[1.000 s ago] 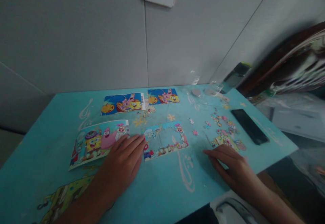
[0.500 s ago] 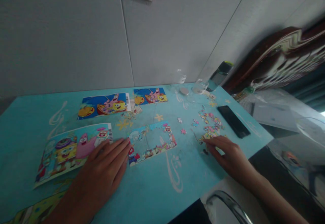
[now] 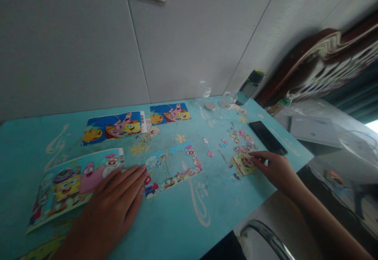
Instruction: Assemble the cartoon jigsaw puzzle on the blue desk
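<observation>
My left hand (image 3: pixel 113 201) lies flat with its fingers stretched out, over the lower right of a picture card (image 3: pixel 69 189). Its fingertips touch the left edge of a partly built jigsaw puzzle (image 3: pixel 174 179); the puzzle's border is joined and tabletop shows through its middle. On the right, my right hand (image 3: pixel 273 167) has thumb and forefinger pinched together above a yellow cluster of puzzle pieces (image 3: pixel 242 163). Whatever lies between those fingertips is too small to make out. Loose pink puzzle pieces (image 3: pixel 210 153) lie between the puzzle and the cluster.
Behind the puzzle lie a blue picture card (image 3: pixel 113 128) and a finished blue puzzle (image 3: pixel 170 113). A black phone (image 3: pixel 267 137) rests right of the pieces. Clear containers (image 3: pixel 228 100) and a bottle (image 3: pixel 250 87) stand at the back. A chair (image 3: pixel 265 236) is at the front edge.
My right hand has moved right across the yellow cluster, uncovering more of it. The left hand stays flat by the puzzle's left edge. The view has shifted slightly.
</observation>
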